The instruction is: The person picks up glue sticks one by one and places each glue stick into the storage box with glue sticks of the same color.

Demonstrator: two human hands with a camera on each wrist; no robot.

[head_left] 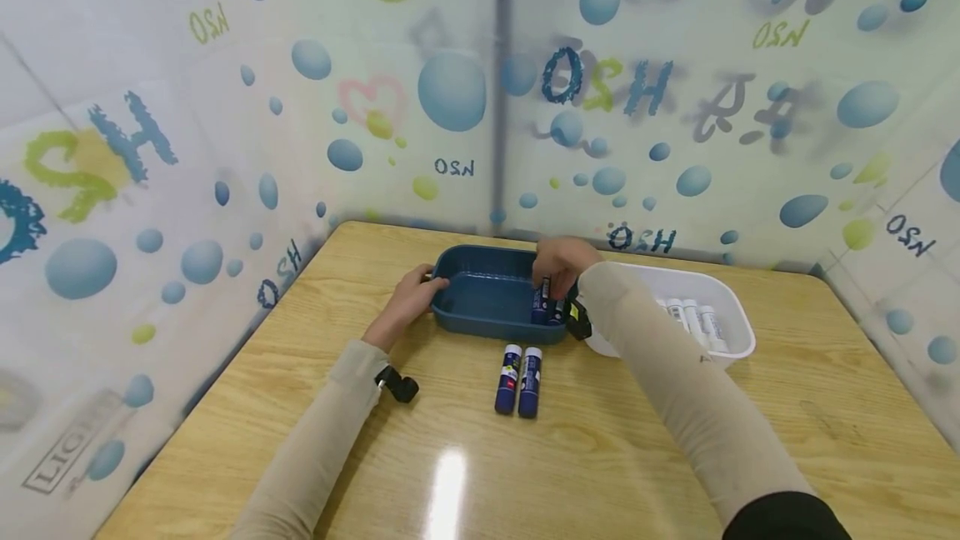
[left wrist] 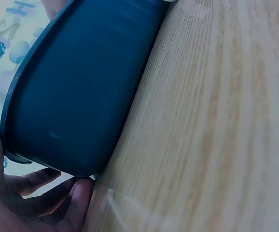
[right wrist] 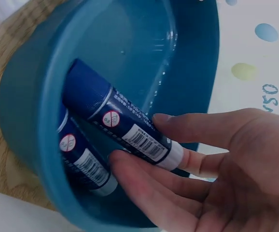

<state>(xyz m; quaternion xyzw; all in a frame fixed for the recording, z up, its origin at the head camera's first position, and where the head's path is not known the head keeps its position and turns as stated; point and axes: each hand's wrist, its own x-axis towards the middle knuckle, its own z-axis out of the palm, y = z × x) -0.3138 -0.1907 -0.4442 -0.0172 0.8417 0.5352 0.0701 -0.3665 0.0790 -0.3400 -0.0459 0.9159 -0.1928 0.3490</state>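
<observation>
- Glue stick (right wrist: 122,121): inside the right end of the blue tub (head_left: 487,327), tilted, with a second stick (right wrist: 85,159) just beside it.
- Right hand (head_left: 567,261): partly closed, thumb and fingers pinching the glue stick near its white end.
- Left hand (head_left: 408,298): gripping the tub's left end, thumb over the rim.
- Recommended: brace the tub; guide the glue stick parallel to its neighbour, so neither knocks the other.
</observation>
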